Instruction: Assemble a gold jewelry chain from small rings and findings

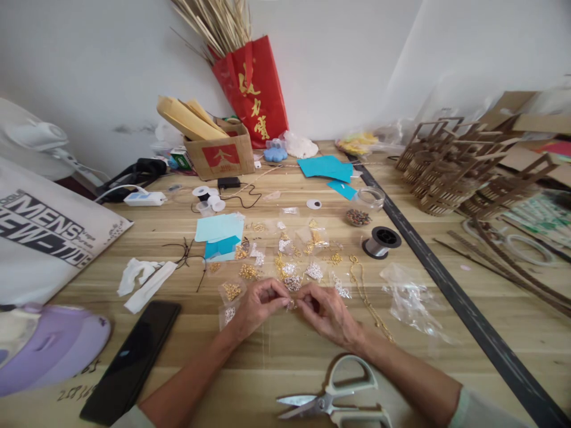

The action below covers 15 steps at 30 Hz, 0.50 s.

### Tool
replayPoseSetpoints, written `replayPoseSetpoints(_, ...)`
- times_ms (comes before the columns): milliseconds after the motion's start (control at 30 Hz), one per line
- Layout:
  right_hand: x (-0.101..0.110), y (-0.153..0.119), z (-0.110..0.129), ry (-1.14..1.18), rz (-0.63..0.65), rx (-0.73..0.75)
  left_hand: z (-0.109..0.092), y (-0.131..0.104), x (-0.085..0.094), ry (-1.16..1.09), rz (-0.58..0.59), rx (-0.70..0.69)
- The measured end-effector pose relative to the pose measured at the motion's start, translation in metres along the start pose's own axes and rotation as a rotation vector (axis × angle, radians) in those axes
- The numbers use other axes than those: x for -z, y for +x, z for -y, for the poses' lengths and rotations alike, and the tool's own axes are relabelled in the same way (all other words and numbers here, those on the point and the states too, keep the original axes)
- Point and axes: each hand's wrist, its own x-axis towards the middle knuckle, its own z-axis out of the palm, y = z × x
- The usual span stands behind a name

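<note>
My left hand (262,304) and my right hand (325,312) meet over the middle of the table, fingertips pinched close together. Between them is a tiny shiny piece (291,304), too small to name. A faint thin line runs down the wood below my left hand. Just beyond my fingers lie small bags of silver beads (292,282) and gold beads (250,271). Beside my left hand is another bag of gold beads (231,290). A gold chain (364,291) lies right of my right hand. Scissors (328,402) rest, blades apart, in front of me.
A wire spool (382,242) and a bead jar (358,216) stand to the right, near clear plastic bags (413,300) and a black strip (428,261). Wooden baskets (446,172) stand far right. A phone (131,359) and purple object (57,345) lie left.
</note>
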Motion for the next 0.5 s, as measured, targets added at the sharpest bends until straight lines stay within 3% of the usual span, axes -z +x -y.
replayPoseSetpoints(500,-0.0004,-0.0011,-0.0031,0.008,0.044,-0.011,0.0017,-0.0005,0.0024,0.0,0.017,0.023)
